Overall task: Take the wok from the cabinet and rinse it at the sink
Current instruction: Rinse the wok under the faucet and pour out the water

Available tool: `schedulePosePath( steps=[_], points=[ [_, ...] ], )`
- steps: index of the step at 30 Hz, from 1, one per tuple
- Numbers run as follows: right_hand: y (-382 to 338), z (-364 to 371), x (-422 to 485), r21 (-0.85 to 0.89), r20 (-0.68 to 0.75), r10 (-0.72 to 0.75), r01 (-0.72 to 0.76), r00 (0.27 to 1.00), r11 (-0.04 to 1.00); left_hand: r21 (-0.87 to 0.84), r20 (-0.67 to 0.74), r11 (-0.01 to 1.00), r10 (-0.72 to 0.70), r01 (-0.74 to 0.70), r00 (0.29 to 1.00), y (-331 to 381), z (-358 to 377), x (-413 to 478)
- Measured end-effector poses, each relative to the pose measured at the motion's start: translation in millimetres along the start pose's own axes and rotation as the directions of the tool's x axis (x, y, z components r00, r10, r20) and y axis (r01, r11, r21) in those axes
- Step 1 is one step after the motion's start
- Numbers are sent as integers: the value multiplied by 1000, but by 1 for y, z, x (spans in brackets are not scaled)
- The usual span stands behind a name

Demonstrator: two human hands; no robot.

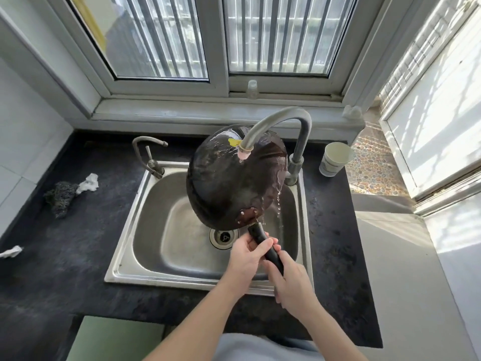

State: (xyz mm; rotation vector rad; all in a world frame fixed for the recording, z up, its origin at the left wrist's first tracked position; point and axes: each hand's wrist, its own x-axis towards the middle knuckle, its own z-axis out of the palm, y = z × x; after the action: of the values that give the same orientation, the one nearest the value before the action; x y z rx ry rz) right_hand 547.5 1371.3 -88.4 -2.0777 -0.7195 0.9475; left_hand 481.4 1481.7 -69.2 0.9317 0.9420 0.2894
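Your two forearms reach forward from the bottom edge, and both hands close around the wok's black handle [265,247] above the near part of the sink. Your left hand [247,259] wraps the handle higher up, fingers curled over it toward the wok, while your right hand [292,281] clamps the lower end, nearer to you. From that grip the dark wok [231,178] rises away from you, tilted up with its rounded underside facing the camera and a riveted bracket [247,216] joining handle to bowl. Its far rim sits under the spout of the tall curved faucet [281,126], and water runs over the wet surface and falls in a thin stream [279,204] off the right edge into the basin. A small yellow patch [234,142] shows near the top rim. Below lies the steel sink [135,230], with its round drain [223,237] just left of your left hand. A smaller second tap [151,157] stands at the sink's back left corner. On the dark table [78,256], a white cup [334,158] stands to the right of the faucet, and a dark scouring pad [61,198] with a crumpled white scrap [88,182] beside it lies well to the left.
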Motion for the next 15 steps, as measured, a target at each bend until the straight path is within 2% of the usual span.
schedulePosePath(
  steps=[7, 12, 15],
  points=[
    [3, -27, 13, 95, 109, 14, -24, 994, 995, 80, -102, 997, 25, -17, 994, 0, 25, 8],
    [5, -38, 15, 157, 121, 3, -22, 993, 987, 68, -110, 995, 77, -70, 991, 3, 38, 7],
    [7, -42, 16, 170, 138, -9, -15, 990, 985, 130, -127, 987, 115, -98, 985, 5, 44, 6]
  ],
)
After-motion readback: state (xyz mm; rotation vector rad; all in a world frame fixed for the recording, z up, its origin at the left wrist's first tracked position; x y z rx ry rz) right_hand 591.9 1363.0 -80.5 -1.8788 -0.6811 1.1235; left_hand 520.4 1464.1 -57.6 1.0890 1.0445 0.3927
